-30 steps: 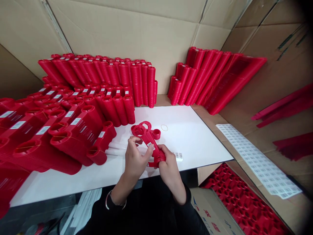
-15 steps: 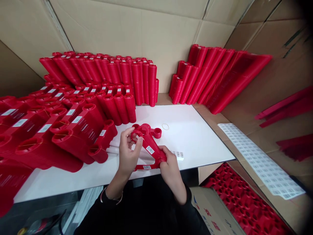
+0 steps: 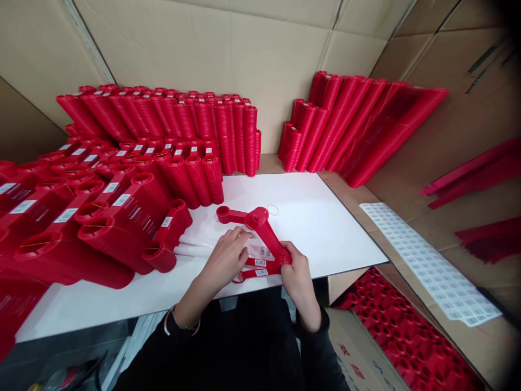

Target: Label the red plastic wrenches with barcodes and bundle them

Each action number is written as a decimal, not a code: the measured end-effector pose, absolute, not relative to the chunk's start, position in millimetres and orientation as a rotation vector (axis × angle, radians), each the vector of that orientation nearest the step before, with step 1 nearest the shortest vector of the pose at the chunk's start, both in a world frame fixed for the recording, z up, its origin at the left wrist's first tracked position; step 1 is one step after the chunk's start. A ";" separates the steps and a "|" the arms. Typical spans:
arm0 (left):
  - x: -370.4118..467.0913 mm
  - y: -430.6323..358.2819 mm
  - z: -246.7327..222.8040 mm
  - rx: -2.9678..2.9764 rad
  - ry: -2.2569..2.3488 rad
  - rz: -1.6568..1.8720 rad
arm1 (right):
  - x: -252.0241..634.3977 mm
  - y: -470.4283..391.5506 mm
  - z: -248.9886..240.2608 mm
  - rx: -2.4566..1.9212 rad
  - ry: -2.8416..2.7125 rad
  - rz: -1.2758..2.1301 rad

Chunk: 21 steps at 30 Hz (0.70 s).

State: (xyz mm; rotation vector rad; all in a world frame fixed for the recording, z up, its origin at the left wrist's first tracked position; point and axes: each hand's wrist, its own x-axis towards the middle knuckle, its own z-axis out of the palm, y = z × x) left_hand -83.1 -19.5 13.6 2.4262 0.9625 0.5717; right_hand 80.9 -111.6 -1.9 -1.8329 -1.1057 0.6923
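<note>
My right hand [image 3: 298, 273] is closed round the ringed ends of several flat red plastic pieces [image 3: 273, 239], fanned apart. The top piece points up and away. Lower ones, bearing white barcode stickers [image 3: 260, 263], point left. My left hand [image 3: 228, 254] is just left of them, over a pale sheet of barcode labels [image 3: 264, 251] partly hidden behind the pieces. Its index finger and thumb look apart, with nothing visible between them. Another red piece [image 3: 233, 215] with a ring end lies beyond, its right end overlapped by the top held piece.
Stacked red pieces [image 3: 150, 117] fill the left and back of the white table [image 3: 325, 228]. More red stacks [image 3: 337, 125] lean at the back right. A rubber band [image 3: 273, 209] lies mid-table. At right are a label sheet [image 3: 427, 260] and a box of red pieces [image 3: 402, 326].
My left hand has let go of a red ring end and moved down to the label sheet. The held pieces have shifted right, and more barcode labels show among them.
</note>
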 end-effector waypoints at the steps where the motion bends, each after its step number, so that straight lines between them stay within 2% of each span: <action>1: -79.0 -17.3 12.6 2.439 0.890 0.562 | 81.5 -112.1 -4.2 -1.844 -1.105 0.702; 7: -61.1 -10.7 5.6 2.371 0.826 0.407 | 83.6 -111.4 -13.5 -1.841 -1.089 0.737; 14: -60.5 -6.9 -2.7 2.332 0.833 0.401 | 84.0 -108.6 -14.8 -1.835 -1.085 0.767; 21: -76.8 -13.6 28.7 2.101 0.801 0.575 | 84.9 -106.1 -14.9 -1.837 -1.066 0.775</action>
